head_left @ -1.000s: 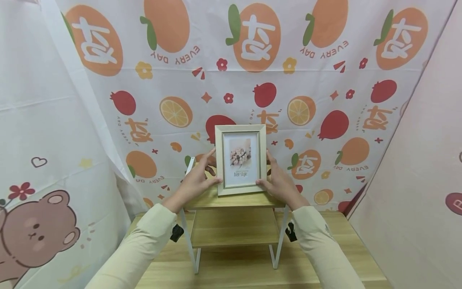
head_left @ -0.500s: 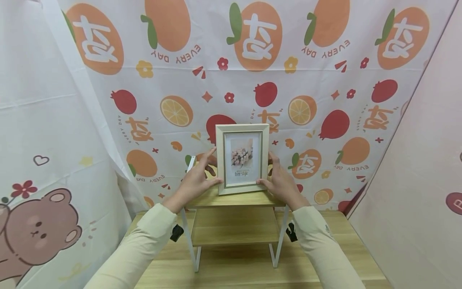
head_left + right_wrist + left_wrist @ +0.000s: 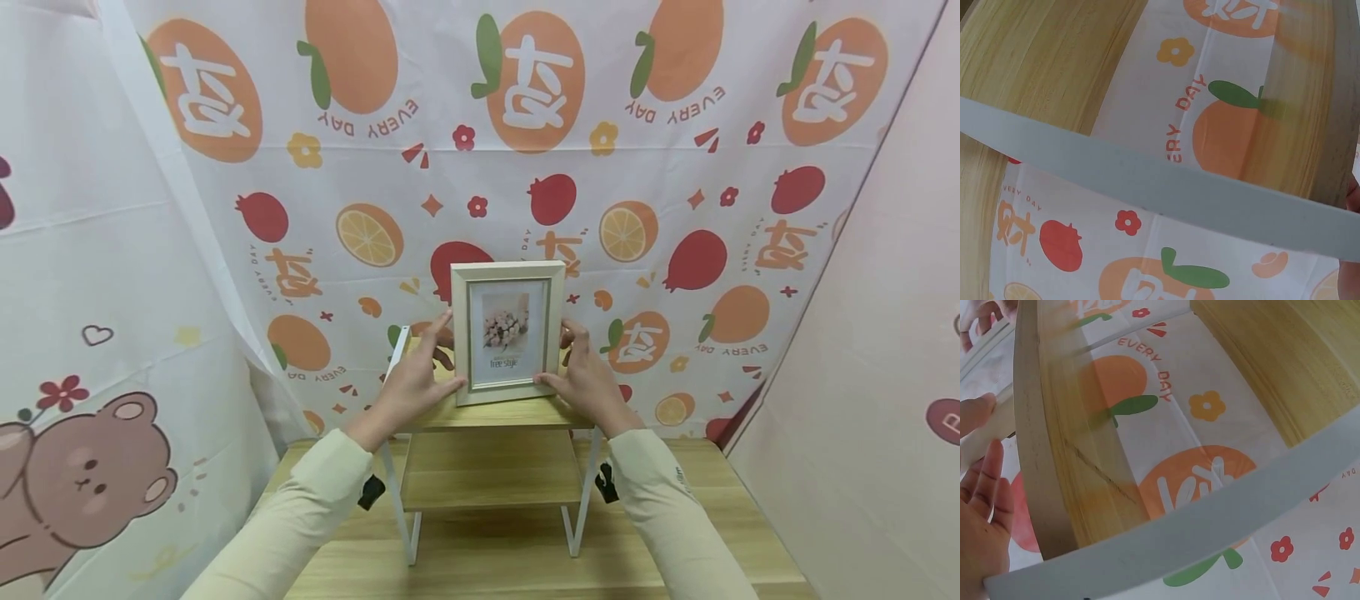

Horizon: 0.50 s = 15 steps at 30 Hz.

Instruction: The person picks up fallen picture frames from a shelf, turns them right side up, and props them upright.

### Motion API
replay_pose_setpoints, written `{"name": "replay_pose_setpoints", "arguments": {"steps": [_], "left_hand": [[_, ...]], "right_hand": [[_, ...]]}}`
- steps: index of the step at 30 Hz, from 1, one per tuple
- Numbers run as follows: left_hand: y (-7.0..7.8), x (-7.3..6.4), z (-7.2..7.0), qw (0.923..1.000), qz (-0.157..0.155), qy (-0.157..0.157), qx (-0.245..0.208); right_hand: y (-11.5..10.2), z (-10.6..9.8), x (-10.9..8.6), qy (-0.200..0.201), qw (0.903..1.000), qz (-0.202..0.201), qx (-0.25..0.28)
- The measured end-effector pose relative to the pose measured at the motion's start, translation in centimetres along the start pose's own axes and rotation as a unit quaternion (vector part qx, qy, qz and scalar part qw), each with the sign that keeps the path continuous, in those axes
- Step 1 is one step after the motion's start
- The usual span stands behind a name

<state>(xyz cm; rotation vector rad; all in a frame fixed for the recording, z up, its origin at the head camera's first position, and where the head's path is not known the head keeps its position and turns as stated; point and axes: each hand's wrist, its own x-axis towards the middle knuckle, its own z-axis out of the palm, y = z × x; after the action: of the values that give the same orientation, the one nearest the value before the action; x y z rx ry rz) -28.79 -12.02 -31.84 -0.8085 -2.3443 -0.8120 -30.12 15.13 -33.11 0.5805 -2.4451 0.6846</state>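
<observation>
Mid-picture, I'm pinching the photo frame [image 3: 507,332] with left hand [image 3: 412,379] and right hand [image 3: 588,381], placement on the top board [image 3: 525,413] looking mostly done, release pending.

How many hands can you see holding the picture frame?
2: the left hand grips the left side of the picture frame, the right hand its right side.

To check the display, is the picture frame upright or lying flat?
Upright: left hand and right hand hold the picture frame by its sides; it rises above the wooden shelf, hiding some fruit-print curtain.
</observation>
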Motion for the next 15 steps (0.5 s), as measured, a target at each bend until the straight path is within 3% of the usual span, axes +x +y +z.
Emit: {"name": "replay_pose_setpoints", "arguments": {"steps": [15], "left_hand": [[0.4,-1.0,0.5,0.9994,0.022,0.011,-0.024]], "right_hand": [[-0.1,-0.2,-0.4,0.012,0.9997,-0.014,-0.014]]}}
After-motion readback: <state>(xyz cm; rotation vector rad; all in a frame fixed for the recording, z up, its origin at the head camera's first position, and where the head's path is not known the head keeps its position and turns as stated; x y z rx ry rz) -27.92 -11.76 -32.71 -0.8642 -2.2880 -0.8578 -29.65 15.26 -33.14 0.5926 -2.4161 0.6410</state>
